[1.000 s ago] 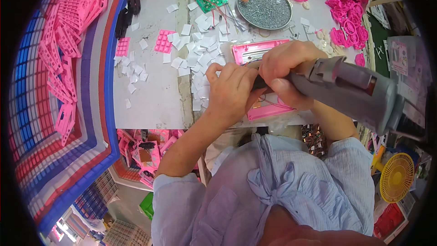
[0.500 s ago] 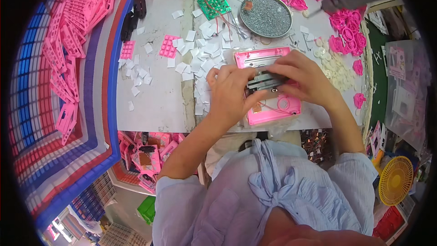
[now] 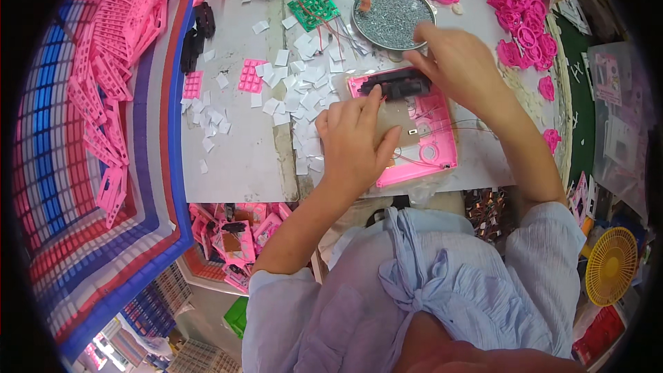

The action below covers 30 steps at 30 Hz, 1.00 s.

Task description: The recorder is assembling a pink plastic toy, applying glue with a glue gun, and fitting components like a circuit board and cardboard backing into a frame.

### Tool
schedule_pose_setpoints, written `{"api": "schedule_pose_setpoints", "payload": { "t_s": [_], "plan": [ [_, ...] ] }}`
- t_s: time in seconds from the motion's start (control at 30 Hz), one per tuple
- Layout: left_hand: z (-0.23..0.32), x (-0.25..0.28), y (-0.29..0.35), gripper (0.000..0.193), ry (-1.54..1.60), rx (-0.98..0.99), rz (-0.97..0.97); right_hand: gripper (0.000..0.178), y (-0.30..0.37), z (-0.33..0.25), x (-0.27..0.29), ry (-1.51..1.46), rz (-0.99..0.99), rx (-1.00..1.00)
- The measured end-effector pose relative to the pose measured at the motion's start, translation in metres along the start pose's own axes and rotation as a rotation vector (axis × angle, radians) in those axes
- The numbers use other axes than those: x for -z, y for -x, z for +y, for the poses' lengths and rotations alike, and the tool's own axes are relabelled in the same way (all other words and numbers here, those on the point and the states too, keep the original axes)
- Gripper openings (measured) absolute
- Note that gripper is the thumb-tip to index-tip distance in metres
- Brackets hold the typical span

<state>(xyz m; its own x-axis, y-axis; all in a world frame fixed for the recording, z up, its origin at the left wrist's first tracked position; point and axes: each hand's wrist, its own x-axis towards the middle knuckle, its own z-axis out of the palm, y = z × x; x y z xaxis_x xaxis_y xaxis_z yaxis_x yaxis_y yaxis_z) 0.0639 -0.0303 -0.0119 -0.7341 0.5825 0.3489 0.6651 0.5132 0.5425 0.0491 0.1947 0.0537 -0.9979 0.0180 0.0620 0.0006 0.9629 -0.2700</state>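
A pink plastic casing (image 3: 442, 139) lies open on the table in front of me, with a brown board and thin wires in it. Across its far end sits a long black plastic part (image 3: 400, 85). My left hand (image 3: 353, 139) rests over the casing's left side, fingers stretched, with the index fingertip on the black part. Beyond the casing stands a round metal dish (image 3: 357, 26) full of small silvery screws (image 3: 394, 14). My right hand (image 3: 456, 65) is at the dish's near right edge, thumb and index finger apart; nothing shows between them.
White paper squares (image 3: 304, 90) are strewn left of the casing, near a green circuit board (image 3: 314, 7) with wires. Pink rings (image 3: 525, 41) are heaped at the far right. A striped-lined bin of pink frames (image 3: 110, 62) borders the table's left side.
Both hands were over the casing, holding a dark part above it. Now the black part lies at the casing's far end, and my right hand has moved away to the screw dish.
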Motion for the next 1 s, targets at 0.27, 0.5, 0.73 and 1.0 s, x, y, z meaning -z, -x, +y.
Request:
{"api": "schedule_pose_setpoints", "payload": {
  "t_s": [0.27,0.5,0.73,1.0],
  "plan": [
    [0.006,0.0,-0.001,0.066,-0.078,0.004,-0.022,0.038,0.021,0.019,-0.03,-0.255,0.168,0.567],
    [0.016,0.018,-0.021,0.054,-0.268,-0.066,-0.036,0.028,0.007,0.028,-0.029,-0.353,-0.033,0.428],
    [-0.048,0.001,-0.138,0.017,-0.055,-0.125,-0.103,0.028,-0.001,0.042,-0.04,-0.611,-0.037,0.528],
    [-0.047,-0.043,-0.179,0.019,-0.469,-0.148,-0.259,0.053,0.002,0.11,-0.035,-0.855,-0.243,0.215]
  ]
}}
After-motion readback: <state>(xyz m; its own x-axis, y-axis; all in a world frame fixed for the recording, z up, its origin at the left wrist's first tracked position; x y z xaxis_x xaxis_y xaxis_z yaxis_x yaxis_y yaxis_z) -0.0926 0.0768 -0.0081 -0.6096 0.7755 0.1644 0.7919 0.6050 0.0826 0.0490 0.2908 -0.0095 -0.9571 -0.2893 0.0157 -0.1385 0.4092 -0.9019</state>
